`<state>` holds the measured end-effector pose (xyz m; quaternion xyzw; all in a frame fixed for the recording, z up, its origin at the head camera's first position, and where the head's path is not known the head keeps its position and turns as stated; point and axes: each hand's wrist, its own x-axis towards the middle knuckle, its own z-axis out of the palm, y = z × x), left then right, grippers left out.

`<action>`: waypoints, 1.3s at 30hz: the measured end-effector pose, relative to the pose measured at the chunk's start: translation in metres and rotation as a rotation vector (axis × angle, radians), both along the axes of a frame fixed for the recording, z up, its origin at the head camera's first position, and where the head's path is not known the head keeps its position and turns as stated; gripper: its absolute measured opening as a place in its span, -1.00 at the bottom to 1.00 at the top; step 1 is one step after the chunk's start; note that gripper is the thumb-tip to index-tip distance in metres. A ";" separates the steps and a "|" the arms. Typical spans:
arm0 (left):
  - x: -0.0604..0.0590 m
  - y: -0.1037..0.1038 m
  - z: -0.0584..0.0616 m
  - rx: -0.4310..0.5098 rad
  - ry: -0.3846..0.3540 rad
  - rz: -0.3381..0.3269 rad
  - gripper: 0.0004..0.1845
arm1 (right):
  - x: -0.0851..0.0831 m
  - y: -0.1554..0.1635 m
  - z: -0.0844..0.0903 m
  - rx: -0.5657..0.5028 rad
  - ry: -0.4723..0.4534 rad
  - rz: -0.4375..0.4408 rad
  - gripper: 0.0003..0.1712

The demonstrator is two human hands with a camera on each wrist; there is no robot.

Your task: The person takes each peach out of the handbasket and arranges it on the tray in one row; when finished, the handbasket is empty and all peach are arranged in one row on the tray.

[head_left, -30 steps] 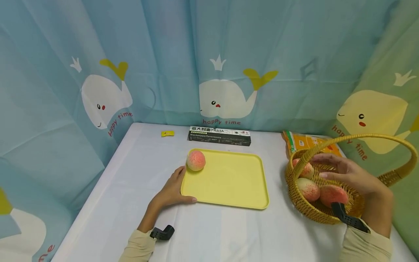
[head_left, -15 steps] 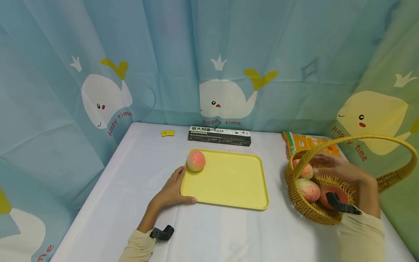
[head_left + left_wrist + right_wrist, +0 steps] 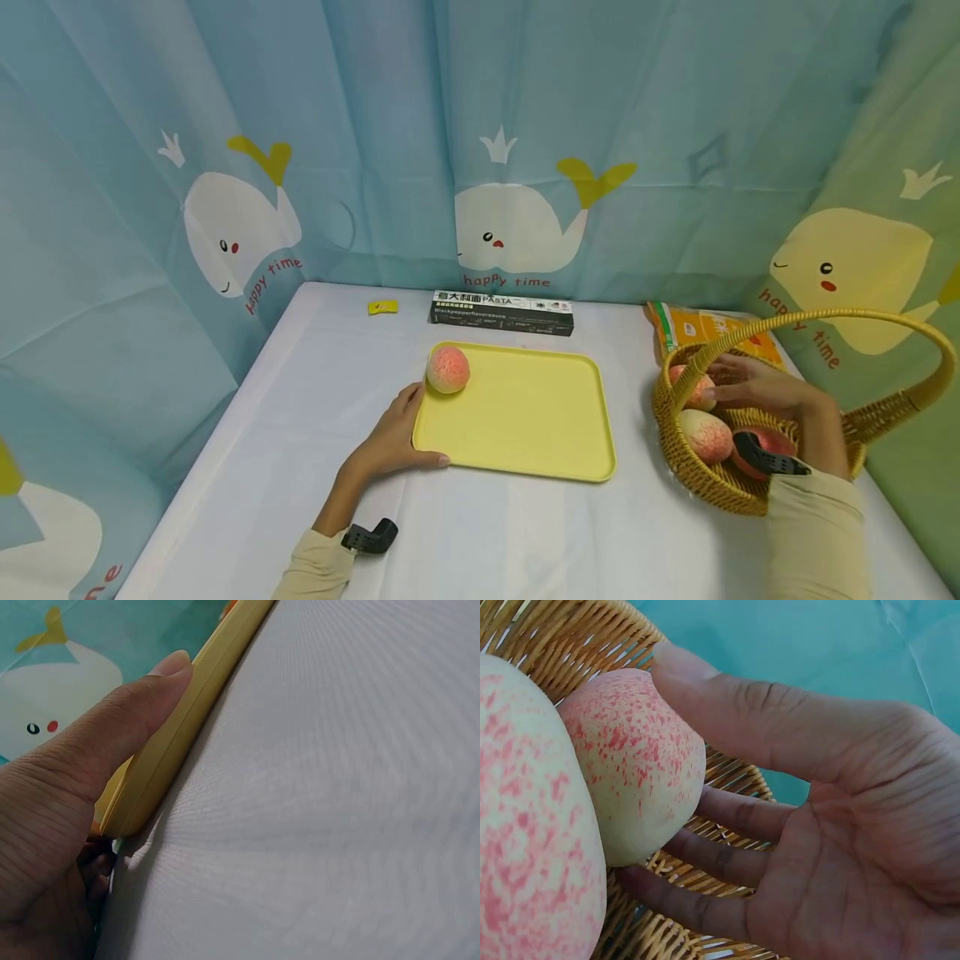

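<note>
My left hand (image 3: 392,433) holds the near left corner of a yellow tray (image 3: 528,412). Its thumb lies along the tray's front side in the left wrist view. One pink-and-cream peach (image 3: 448,370) sits in the tray's far left corner. At the right, my right hand (image 3: 765,390) reaches under the handle of a wicker basket (image 3: 671,454). Its thumb and fingers are around the rearmost peach (image 3: 637,765), thumb on top and fingers at the lower side. A second peach (image 3: 707,436) lies in front of that one; a redder third peach (image 3: 776,442) is partly hidden by the wrist strap.
Behind the tray lies a dark pasta box (image 3: 502,314), with a small yellow packet (image 3: 382,307) to its left. An orange bag (image 3: 693,325) is behind the basket. The tall basket handle (image 3: 825,315) arches over my right wrist. Curtains enclose the white table.
My right hand has moved left and deeper into the basket, and its fingers have come around the rearmost peach. My left hand and the tray have stayed in place.
</note>
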<state>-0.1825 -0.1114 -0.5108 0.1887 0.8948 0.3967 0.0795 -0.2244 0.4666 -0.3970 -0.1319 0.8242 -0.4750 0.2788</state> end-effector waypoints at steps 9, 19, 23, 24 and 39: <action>0.000 0.000 0.000 -0.007 -0.002 0.008 0.42 | -0.003 -0.002 -0.003 0.057 -0.048 -0.037 -0.45; 0.000 -0.001 -0.004 -0.010 0.009 -0.001 0.42 | -0.010 -0.005 -0.014 -0.007 -0.065 0.032 -0.63; 0.000 -0.001 -0.002 0.001 0.015 -0.005 0.42 | -0.012 -0.006 -0.013 -0.008 -0.076 0.014 -0.64; 0.000 -0.001 -0.001 0.005 0.019 -0.006 0.41 | -0.012 -0.007 -0.013 -0.007 -0.082 0.007 -0.65; 0.001 0.000 0.002 -0.020 0.010 0.008 0.40 | -0.012 -0.009 -0.015 -0.008 -0.098 -0.007 -0.64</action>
